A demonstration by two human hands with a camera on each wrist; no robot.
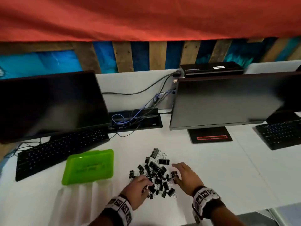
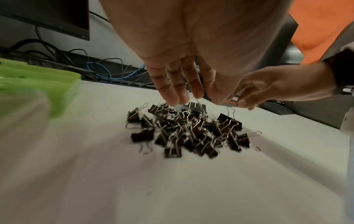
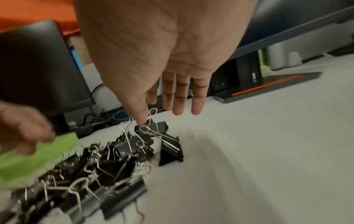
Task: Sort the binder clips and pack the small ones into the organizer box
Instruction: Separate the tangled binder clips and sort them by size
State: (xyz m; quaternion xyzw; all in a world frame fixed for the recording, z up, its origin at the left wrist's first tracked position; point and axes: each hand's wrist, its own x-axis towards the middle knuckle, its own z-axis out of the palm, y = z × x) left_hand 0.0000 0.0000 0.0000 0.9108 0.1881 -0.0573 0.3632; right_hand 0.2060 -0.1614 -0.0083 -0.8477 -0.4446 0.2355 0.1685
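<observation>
White table, near edge at the person's wrists. Closed green organizer box lies left of centre, beside a keyboard. Pile of black binder clips, mixed sizes, sits at centre. Right hand, fingers extended and empty, flanks the pile; left hand, fingers pointing down, touches clips without a visible grip.

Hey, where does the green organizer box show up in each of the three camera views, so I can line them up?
Head: the green organizer box lies closed on the white table, lower left of centre, left of the binder clip pile.
Left wrist: at the left edge, blurred.
Right wrist: at the lower left edge, blurred, behind the pile.
Shared landmark: the binder clip pile, beside the box in every view.
</observation>
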